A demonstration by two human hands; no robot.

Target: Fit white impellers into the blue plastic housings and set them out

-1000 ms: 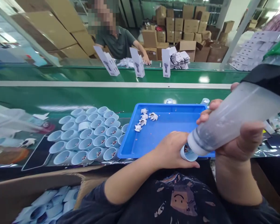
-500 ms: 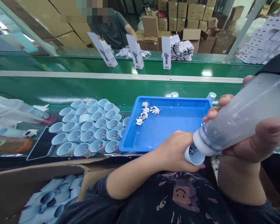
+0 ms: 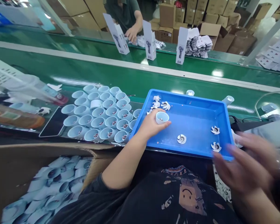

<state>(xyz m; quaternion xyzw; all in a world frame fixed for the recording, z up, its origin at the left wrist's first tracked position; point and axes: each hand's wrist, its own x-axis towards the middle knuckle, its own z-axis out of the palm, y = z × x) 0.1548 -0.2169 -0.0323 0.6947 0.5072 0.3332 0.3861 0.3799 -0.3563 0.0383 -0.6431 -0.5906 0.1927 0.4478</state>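
My left hand [image 3: 151, 124] is closed around a light-blue plastic cylinder [image 3: 162, 117], held over the left part of the blue tray [image 3: 189, 153]. The cylinder's mouth faces up, and small dark and reddish parts show inside it. White fan impellers lie in the tray, one [image 3: 181, 139] near its front edge and others in the far-left corner and at the right side. Past the tray's right edge, my right hand [image 3: 249, 165] is smeared by motion, its fingers apart. Just behind it lies a translucent bottle [image 3: 268, 132], partly hidden by the hand.
Rows of light-blue cylinders [image 3: 98, 122] stand left of the tray. A cardboard box [image 3: 93, 168] of similar cylinders sits at lower left. Across the green belt [image 3: 135, 71], a co-worker's hand [image 3: 133, 32] is near upright white boxes [image 3: 150, 43]. A phone-like dark panel [image 3: 52, 123] lies left.
My left hand has carried the cylinder left and up over the tray. The bottle has left my right hand and is at the right, while that hand has moved down. The view has shifted.
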